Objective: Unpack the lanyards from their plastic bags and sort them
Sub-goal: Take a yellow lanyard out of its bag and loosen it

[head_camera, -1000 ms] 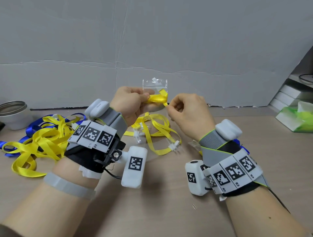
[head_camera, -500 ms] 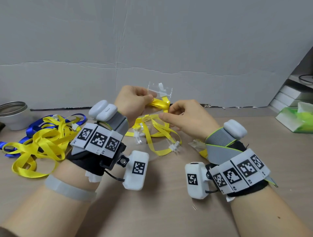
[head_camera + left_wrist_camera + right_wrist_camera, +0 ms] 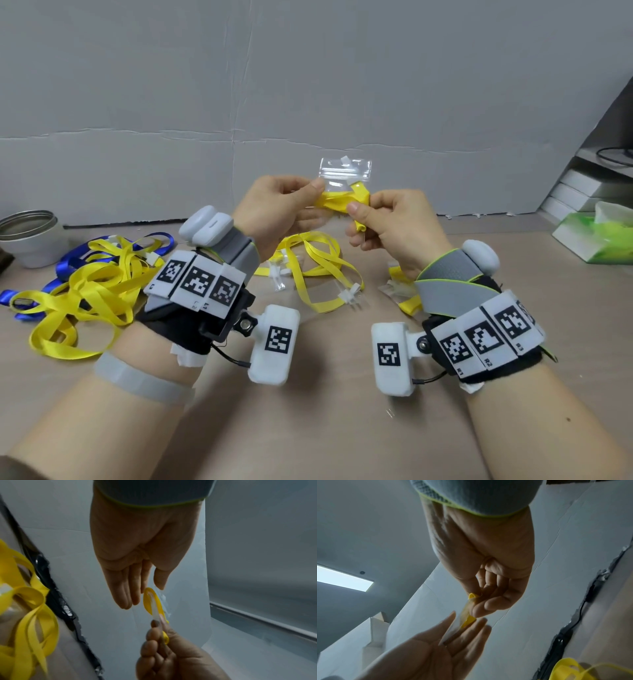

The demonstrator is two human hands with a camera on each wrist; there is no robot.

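Note:
A small clear plastic bag [image 3: 345,170] with a folded yellow lanyard [image 3: 337,202] inside is held up above the table, between both hands. My left hand [image 3: 317,192] pinches the bag's left side between thumb and fingers. At the right end my right hand [image 3: 356,209] pinches the bag and lanyard, its other fingers curled. In the left wrist view the left hand [image 3: 150,588] and right hand [image 3: 159,623] meet on the yellow lanyard [image 3: 152,604]. The right wrist view shows the right hand [image 3: 474,601] pinching the bag [image 3: 465,609] above the left hand [image 3: 465,623].
A pile of yellow and blue lanyards [image 3: 92,284] lies at the left, beside a metal cup [image 3: 30,236]. One loose yellow lanyard [image 3: 318,263] lies on the table under the hands. Another bagged lanyard [image 3: 400,284] sits by my right wrist. A green tissue pack [image 3: 599,236] stands at the right.
The bag has shifted slightly right and turned wider toward me. My right hand dipped under the bag, then took a pinch on its right end. The left hand kept its hold.

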